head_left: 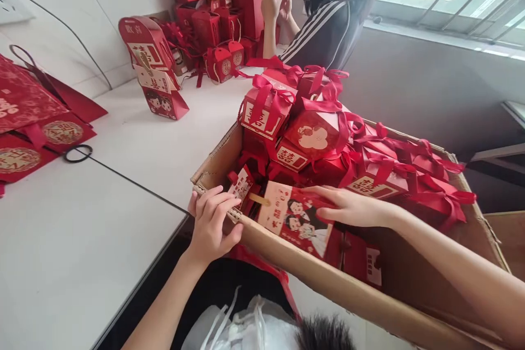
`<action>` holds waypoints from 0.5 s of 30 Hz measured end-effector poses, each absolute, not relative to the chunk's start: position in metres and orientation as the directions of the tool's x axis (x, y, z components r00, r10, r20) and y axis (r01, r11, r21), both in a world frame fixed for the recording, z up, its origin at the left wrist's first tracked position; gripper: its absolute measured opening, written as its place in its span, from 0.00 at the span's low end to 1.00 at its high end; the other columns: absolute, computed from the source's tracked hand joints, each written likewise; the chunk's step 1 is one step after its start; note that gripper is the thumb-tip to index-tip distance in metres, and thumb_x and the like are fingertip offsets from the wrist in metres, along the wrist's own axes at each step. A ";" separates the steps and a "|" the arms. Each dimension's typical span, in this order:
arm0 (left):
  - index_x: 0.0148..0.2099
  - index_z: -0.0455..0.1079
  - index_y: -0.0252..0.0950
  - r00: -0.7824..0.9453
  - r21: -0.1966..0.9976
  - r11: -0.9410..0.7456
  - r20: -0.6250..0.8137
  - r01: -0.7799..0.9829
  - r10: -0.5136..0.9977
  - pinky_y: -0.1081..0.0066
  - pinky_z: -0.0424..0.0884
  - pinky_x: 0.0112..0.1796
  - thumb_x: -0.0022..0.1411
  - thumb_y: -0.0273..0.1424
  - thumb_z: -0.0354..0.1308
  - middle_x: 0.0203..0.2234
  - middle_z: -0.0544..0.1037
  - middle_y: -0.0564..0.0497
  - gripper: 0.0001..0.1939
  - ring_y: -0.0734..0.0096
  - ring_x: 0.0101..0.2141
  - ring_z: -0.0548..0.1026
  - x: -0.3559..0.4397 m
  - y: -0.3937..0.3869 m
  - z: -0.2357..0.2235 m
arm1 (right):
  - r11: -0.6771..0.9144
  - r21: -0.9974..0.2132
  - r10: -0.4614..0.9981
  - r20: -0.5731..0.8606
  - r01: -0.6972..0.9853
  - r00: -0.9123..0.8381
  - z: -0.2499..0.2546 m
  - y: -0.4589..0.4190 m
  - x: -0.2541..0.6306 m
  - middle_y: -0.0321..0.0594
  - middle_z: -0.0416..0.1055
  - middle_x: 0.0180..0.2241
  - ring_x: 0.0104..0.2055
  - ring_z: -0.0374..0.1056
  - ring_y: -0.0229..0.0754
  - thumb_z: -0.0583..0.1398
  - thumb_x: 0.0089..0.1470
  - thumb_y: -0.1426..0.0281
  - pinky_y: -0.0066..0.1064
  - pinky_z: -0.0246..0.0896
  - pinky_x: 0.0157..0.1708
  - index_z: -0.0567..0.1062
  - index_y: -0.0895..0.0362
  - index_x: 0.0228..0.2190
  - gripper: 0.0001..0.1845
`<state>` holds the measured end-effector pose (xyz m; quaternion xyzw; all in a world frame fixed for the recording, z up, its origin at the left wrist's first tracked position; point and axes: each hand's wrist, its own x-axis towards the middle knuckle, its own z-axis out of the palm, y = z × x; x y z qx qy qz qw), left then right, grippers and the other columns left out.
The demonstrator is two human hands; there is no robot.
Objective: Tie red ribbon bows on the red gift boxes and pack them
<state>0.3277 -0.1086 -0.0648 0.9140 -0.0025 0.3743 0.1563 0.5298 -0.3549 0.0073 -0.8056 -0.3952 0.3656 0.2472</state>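
A large cardboard box [311, 268] full of red gift boxes stands in front of me. My left hand [213, 219] is closed over its near left corner, fingers on the rim and thumb out to the side. Inside, my right hand [355, 206] holds a red gift box [307, 224] printed with a cartoon wedding couple; thumb on its face, fingertips along its far edge, partly hidden. This gift box lies tilted near the front wall, its tan cord [259, 199] pointing left. Another red box [363, 260] lies low beside it.
Ribbon-tied gift boxes [315, 131] heap up at the carton's far side. A tall gift box [153, 71] stands on the white table [135, 158], with more red boxes [219, 22] stacked behind. Red bags [36, 115] and a black ring [77, 153] lie left. Another person [324, 27] sits beyond.
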 end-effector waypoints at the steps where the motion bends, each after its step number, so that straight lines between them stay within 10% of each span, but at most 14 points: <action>1: 0.48 0.65 0.39 0.720 0.280 -0.953 0.685 -0.118 0.112 0.54 0.41 0.58 0.55 0.34 0.51 0.39 0.72 0.46 0.16 0.55 0.50 0.64 0.327 -0.108 -0.066 | -0.545 -0.754 0.822 -0.396 0.366 0.408 -0.005 -0.349 0.532 0.41 0.68 0.52 0.50 0.67 0.51 0.60 0.44 0.70 0.42 0.61 0.49 0.65 0.50 0.55 0.33; 7: 0.49 0.65 0.41 0.713 0.297 -0.947 0.690 -0.125 0.122 0.56 0.39 0.59 0.54 0.36 0.51 0.39 0.73 0.47 0.19 0.56 0.50 0.64 0.326 -0.108 -0.070 | -0.295 -0.953 0.905 -0.302 -0.070 0.300 -0.083 -0.320 0.532 0.42 0.68 0.50 0.52 0.65 0.47 0.63 0.38 0.73 0.44 0.60 0.51 0.63 0.56 0.53 0.37; 15: 0.48 0.65 0.40 0.705 0.288 -0.951 0.698 -0.115 0.126 0.55 0.38 0.59 0.54 0.37 0.51 0.38 0.73 0.46 0.19 0.55 0.49 0.64 0.326 -0.110 -0.075 | -0.275 -0.933 0.829 -0.108 0.231 0.549 -0.141 -0.267 0.512 0.43 0.76 0.36 0.46 0.69 0.54 0.62 0.39 0.75 0.51 0.57 0.51 0.77 0.56 0.31 0.11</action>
